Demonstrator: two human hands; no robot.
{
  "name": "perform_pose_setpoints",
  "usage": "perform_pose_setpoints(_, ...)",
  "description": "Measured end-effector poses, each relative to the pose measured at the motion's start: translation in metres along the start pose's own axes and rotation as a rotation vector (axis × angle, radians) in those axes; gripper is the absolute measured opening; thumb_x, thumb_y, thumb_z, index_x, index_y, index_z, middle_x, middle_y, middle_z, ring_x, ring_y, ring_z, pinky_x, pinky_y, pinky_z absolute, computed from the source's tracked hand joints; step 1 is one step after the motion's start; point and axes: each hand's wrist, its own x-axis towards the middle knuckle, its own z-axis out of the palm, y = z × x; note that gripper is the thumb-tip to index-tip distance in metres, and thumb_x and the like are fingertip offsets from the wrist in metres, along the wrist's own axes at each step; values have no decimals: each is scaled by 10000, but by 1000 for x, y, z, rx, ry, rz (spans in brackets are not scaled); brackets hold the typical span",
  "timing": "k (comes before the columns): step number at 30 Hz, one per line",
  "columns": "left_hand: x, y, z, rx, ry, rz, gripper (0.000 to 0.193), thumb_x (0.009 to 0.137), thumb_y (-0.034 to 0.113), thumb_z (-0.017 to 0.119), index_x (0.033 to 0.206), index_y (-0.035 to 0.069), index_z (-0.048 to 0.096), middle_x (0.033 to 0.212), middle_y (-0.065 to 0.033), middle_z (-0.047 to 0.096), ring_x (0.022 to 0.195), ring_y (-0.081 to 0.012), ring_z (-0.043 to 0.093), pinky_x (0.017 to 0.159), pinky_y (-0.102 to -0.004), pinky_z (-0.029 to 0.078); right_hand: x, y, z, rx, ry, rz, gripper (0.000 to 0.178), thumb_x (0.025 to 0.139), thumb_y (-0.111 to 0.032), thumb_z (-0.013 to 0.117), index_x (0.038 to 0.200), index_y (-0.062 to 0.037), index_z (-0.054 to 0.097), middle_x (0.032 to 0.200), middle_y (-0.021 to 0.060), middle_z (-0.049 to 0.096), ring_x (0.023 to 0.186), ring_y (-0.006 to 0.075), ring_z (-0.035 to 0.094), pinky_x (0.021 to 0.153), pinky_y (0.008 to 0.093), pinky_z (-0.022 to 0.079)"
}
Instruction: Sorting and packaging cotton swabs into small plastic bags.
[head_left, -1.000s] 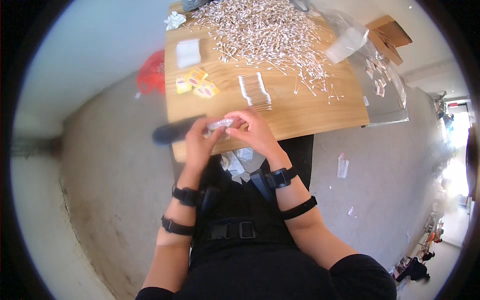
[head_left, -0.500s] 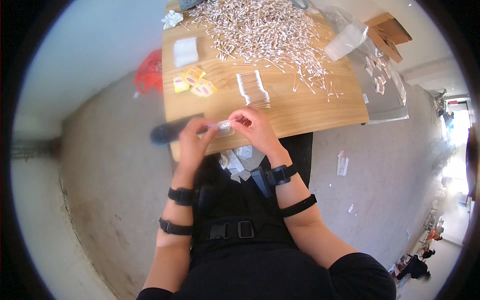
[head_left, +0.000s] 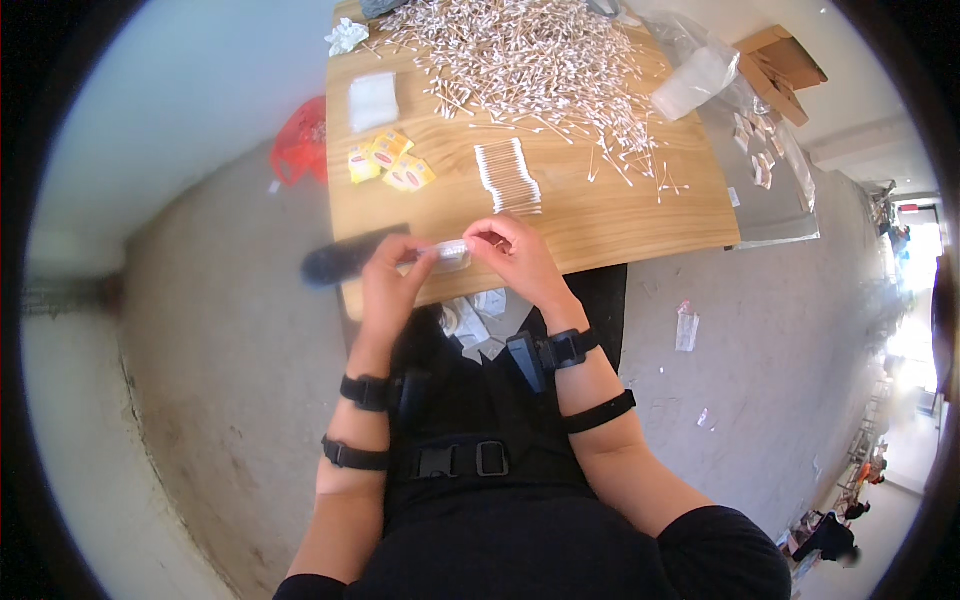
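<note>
Over the table's near edge I hold a small clear plastic bag between both hands. My left hand pinches its left end between thumb and fingers. At the bag's upper right corner, the fingertips of my right hand are pressed together on it. Just beyond my right hand lies a neat row of cotton swabs, side by side. Several yellow and white printed cards rest beyond my left hand, and farther back is a stack of clear bags.
A big loose pile of cotton swabs covers the far part of the wooden table. A dark, blurred object juts past the left edge. A red plastic bag is at the left; an open cardboard box stands far right.
My right hand has shifted slightly to the right, and a little more of the bag shows between my hands. Both hands keep their grip on it.
</note>
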Motion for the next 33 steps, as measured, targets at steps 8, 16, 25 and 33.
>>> perform_pose_setpoints(8, 0, 7, 3, 68, -7, 62, 137, 846, 98, 685, 923, -3, 634, 868, -33, 644, 833, -108, 578, 810, -256, 463, 1, 9, -2, -40, -30, -5, 128, 837, -130, 660, 904, -22, 646, 818, 59, 617, 750, 153, 605, 668, 276, 476)
perform_pose_setpoints(16, 1, 7, 6, 123, -10, 66, 148, 840, 99, 688, 925, -6, 628, 863, -41, 644, 829, -108, 578, 809, -255, 464, 0, 4, -3, 260, -34, 303, 121, 849, -124, 650, 873, -6, 648, 750, 12, 611, 655, 69, 556, 617, 218, 451)
perform_pose_setpoints(25, 3, 4, 3, 109, -28, 49, 148, 847, 95, 679, 944, -4, 628, 866, -37, 647, 827, -102, 583, 798, -251, 470, 4, 13, 3, 187, -9, 280, 154, 786, -119, 702, 890, -16, 656, 758, 14, 630, 693, 93, 569, 646, 241, 469)
perform_pose_setpoints(33, 1, 6, 3, 154, -27, 88, 154, 855, 96, 669, 956, -10, 622, 873, -54, 645, 834, -114, 591, 801, -260, 473, -2, 1, 2, 32, -19, 51, 104, 781, -73, 701, 846, -24, 636, 822, 48, 575, 725, 139, 594, 657, 273, 479)
